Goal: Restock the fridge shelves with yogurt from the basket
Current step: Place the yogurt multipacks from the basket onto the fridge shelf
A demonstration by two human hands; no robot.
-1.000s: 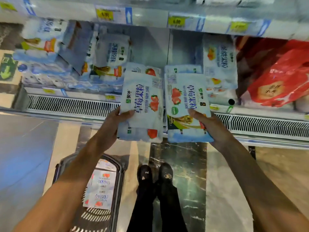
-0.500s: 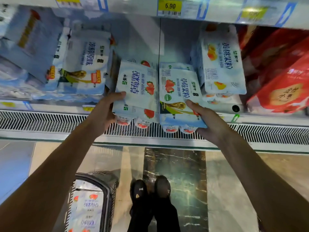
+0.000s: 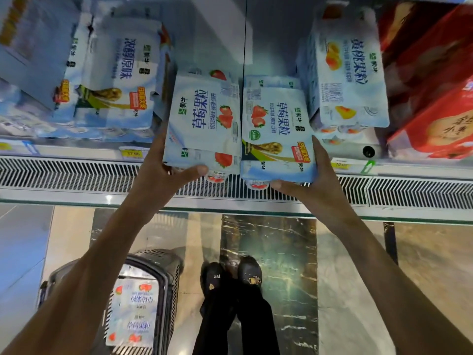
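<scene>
Two blue-and-white strawberry yogurt multipacks hang side by side at the front edge of the fridge shelf [image 3: 76,149]. My left hand [image 3: 163,172] grips the left pack [image 3: 202,119] from its left side and underneath. My right hand [image 3: 314,180] grips the right pack [image 3: 276,134] from its right side and below. Both packs reach into the gap between the stocked yogurt stacks, with their near ends over the vent grille. On the floor at lower left stands the black basket [image 3: 166,265] with more strawberry packs [image 3: 133,313] inside.
Plain yogurt packs [image 3: 120,80] are stacked left of the gap, peach packs [image 3: 345,80] to its right, red boxes [image 3: 435,98] at far right. A slatted vent grille [image 3: 64,172] and a glass ledge run along the fridge front. My black shoes [image 3: 230,278] stand on marble floor.
Both hands have carried the two packs up and forward from over the floor to the shelf edge, into the gap. The view has moved closer to the shelf.
</scene>
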